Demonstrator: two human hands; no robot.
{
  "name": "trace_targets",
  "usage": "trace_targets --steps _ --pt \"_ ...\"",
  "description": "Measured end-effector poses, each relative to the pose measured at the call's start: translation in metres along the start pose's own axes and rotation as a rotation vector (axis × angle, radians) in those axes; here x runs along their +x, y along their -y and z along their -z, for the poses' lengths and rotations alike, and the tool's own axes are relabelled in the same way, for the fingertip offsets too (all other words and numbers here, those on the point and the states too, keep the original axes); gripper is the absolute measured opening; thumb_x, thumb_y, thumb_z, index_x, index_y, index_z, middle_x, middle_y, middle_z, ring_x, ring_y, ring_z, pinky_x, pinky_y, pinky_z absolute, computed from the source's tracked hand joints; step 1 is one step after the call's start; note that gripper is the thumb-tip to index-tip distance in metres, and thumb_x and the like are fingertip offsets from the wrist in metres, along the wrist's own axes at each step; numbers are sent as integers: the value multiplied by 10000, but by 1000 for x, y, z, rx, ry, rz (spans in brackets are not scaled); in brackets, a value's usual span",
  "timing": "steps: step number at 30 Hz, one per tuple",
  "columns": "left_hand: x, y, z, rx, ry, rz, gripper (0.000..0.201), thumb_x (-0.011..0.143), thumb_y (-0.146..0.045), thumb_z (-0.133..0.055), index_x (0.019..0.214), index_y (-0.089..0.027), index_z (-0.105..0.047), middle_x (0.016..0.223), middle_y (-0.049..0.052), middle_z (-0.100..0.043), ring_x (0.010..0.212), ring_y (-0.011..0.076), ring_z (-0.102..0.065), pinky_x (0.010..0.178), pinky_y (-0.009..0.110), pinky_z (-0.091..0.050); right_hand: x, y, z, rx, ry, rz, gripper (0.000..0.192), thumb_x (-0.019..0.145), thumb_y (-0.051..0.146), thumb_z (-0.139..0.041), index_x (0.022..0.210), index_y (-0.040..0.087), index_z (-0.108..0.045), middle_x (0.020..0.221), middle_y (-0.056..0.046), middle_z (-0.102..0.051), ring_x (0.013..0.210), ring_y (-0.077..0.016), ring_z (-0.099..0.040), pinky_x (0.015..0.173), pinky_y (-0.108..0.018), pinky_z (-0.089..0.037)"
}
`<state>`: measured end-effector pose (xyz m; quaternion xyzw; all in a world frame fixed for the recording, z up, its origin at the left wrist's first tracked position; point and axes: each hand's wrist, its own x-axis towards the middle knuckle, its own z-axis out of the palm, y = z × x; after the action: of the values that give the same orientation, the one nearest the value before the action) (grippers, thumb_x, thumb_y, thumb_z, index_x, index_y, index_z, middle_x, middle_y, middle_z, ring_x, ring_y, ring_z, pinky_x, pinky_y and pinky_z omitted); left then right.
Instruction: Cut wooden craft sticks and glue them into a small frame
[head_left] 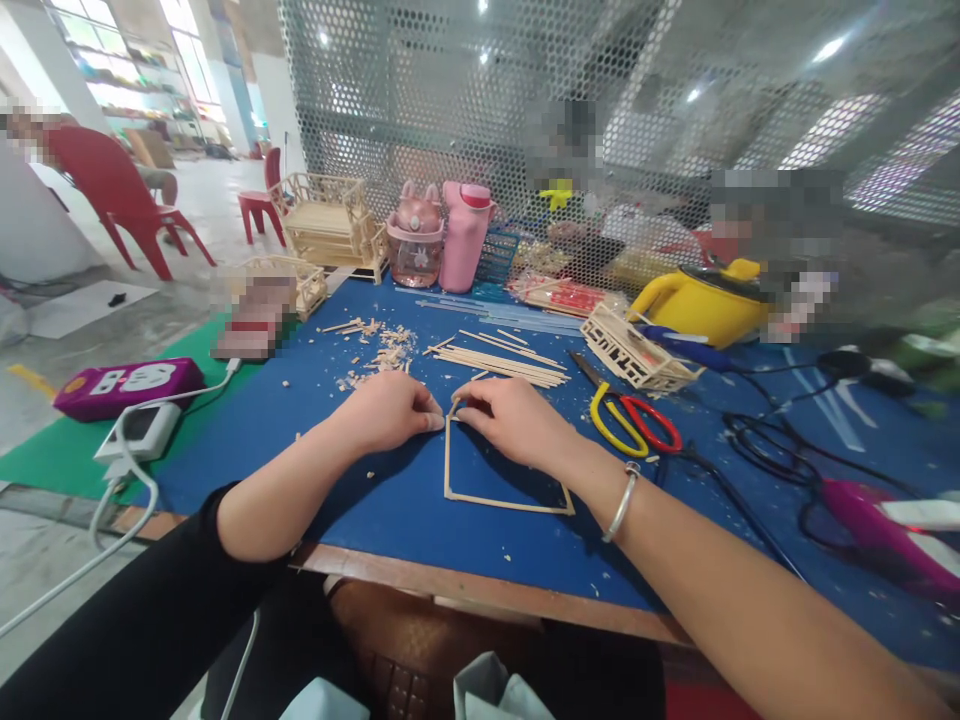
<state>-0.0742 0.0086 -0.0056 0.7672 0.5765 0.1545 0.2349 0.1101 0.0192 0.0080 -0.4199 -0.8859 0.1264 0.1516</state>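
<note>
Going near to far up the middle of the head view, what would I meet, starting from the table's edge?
Wooden table edge → near bar of the stick frame → right hand → loose sticks → clear strips → pink bottle → perforated screen.

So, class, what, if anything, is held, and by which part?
The stick frame, at its far left corner, in the right hand; whether the left hand holds it cannot be told.

The right hand [514,420] hides part of a thin stick frame [507,503], while pixelation blurs a phone [255,318] and the picture's right edge cuts off a magenta power strip [862,512].
</note>
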Motion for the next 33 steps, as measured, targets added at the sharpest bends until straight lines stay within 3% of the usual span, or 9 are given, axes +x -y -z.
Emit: trace_targets --steps 3,26,33 --pt "1 -1 -4 13 -15 11 187 718 -351 -615 796 -245 -748 743 -4 -730 717 167 -643 605 235 -416 -1 -4 -3 46 -26 12 184 858 207 -523 892 184 -703 907 -35 -717 813 -149 -629 731 -252 -428" --pt "1 -6 -9 59 -63 51 189 708 -312 -598 804 -272 -756 687 5 -709 643 162 -603 583 252 -403 3 -2 -15 8 -87 22 181 852 216 -554 814 188 -729 788 -22 -727 704 -135 -630 642 -233 -399" --pt "-1 -6 -7 25 -36 33 205 732 -345 -576 795 -245 -742 702 8 -709 656 172 -607 580 254 -397 -1 1 -11 4 -50 19 209 863 286 -545 926 184 -717 856 -47 -726 755 -152 -641 675 -247 -435"
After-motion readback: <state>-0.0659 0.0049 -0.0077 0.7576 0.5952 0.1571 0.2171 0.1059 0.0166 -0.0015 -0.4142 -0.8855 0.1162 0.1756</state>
